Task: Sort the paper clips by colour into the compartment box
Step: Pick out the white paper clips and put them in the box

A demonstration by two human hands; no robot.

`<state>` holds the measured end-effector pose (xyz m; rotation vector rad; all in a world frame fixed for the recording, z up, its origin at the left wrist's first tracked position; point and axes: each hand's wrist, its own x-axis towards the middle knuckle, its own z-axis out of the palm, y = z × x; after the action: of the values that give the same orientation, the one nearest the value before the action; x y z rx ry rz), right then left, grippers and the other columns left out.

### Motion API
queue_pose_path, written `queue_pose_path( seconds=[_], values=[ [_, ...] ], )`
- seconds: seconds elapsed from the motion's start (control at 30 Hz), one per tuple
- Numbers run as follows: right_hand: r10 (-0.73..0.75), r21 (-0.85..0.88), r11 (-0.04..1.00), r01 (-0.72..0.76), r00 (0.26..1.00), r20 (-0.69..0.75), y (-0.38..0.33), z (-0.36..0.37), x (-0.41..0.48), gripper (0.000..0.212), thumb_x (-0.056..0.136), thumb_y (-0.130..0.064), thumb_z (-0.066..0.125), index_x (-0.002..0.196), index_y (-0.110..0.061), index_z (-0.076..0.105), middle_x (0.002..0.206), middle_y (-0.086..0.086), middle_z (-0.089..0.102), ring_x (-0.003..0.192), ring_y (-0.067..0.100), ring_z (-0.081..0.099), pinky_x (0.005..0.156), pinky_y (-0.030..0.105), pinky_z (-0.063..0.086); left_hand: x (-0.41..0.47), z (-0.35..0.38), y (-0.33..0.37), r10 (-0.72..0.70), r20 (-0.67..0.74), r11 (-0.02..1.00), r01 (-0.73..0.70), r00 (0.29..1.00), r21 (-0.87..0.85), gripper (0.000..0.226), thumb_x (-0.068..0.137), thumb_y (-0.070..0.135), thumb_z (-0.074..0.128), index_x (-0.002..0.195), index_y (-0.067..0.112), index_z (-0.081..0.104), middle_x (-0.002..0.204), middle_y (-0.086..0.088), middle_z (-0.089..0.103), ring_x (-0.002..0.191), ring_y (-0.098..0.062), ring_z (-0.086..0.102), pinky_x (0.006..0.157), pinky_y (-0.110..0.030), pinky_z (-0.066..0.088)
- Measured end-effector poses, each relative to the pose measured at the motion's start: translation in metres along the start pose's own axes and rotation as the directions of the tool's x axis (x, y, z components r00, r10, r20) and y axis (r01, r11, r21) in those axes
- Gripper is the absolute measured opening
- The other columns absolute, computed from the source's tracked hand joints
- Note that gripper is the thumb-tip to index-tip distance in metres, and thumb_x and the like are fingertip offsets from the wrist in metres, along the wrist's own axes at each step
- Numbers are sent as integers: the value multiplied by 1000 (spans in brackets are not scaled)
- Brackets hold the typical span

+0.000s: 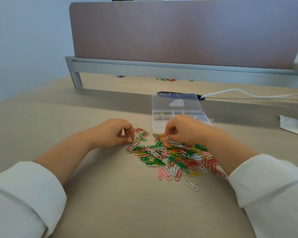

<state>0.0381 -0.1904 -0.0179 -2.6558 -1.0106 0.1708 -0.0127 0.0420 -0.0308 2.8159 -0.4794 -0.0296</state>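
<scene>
A pile of paper clips [175, 155] in green, red, pink, yellow and white lies on the desk. Behind it stands a clear compartment box [157, 125] with its lid [176, 102] folded back; silver clips [162, 115] lie in its far left compartment. My left hand [113, 132] rests at the pile's left edge, thumb and forefinger pinching a pale clip [134, 139]. My right hand [184, 129] sits over the pile's far edge, in front of the box, fingertips pinched down on a clip [167, 138] whose colour I cannot tell.
A single white clip [191, 185] lies apart at the front. A mauve divider panel [179, 31] on a grey rail closes the back. A white cable [248, 94] runs right from a desk grommet. Paper [292, 125] lies at the right edge. A few clips [169, 79] lie under the rail.
</scene>
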Motion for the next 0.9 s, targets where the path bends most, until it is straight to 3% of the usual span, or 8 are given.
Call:
queue_pose_path(
  seconds=[0.17, 0.4, 0.57, 0.67, 0.77, 0.9],
  values=[
    [16, 4, 1000, -16, 999, 46, 1, -2, 0, 13, 84, -23, 67, 95, -16, 71, 74, -15, 56, 67, -1, 50, 57, 10, 35, 3, 3, 1, 13, -9, 1000, -13, 1000, 24, 5, 86, 21, 63, 88, 24, 58, 84, 16, 50, 65, 0, 43, 60, -6, 35],
    [39, -5, 999, -38, 998, 47, 1, -3, -1, 5, 86, -23, 65, 86, -19, 63, 73, -14, 50, 66, 1, 46, 55, 13, 33, 4, 7, 5, -1, -170, 1000, -4, 985, -27, 13, 88, 15, 60, 81, 22, 52, 63, 17, 44, 55, 0, 44, 57, -7, 35],
    [28, 60, 998, -29, 999, 18, 2, -6, 0, 7, 90, -17, 57, 85, -22, 55, 76, -14, 49, 68, 0, 47, 58, 14, 36, 5, 8, 4, -25, -194, 989, -4, 981, -146, 25, 94, 11, 47, 109, 30, 53, 83, 11, 51, 67, -1, 46, 67, -2, 34],
    [41, 120, 992, -45, 998, 38, 3, -4, 0, 12, 92, -11, 54, 94, -22, 58, 81, -9, 53, 69, 1, 52, 60, 13, 41, 7, 11, 6, -77, -167, 991, 57, 983, -123, 25, 96, 10, 39, 106, 13, 61, 86, 7, 52, 79, -2, 47, 67, -9, 31],
    [45, 179, 982, -57, 997, 69, 3, -5, 0, 27, 93, -4, 48, 108, -21, 61, 84, -5, 57, 70, 4, 58, 62, 13, 48, 11, 18, 7, -125, -189, 992, 118, 974, -50, 23, 98, 15, 37, 101, 9, 59, 101, -3, 59, 93, -17, 51, 71, -18, 29],
    [47, 201, 977, -66, 994, 97, 2, -7, 0, 28, 90, 2, 50, 97, -19, 67, 80, -8, 61, 65, -6, 60, 62, 13, 51, 15, 20, 9, -142, -280, 990, 139, 950, -29, 23, 97, 11, 38, 98, 7, 61, 91, -5, 59, 75, -15, 47, 70, -21, 33]
  ],
)
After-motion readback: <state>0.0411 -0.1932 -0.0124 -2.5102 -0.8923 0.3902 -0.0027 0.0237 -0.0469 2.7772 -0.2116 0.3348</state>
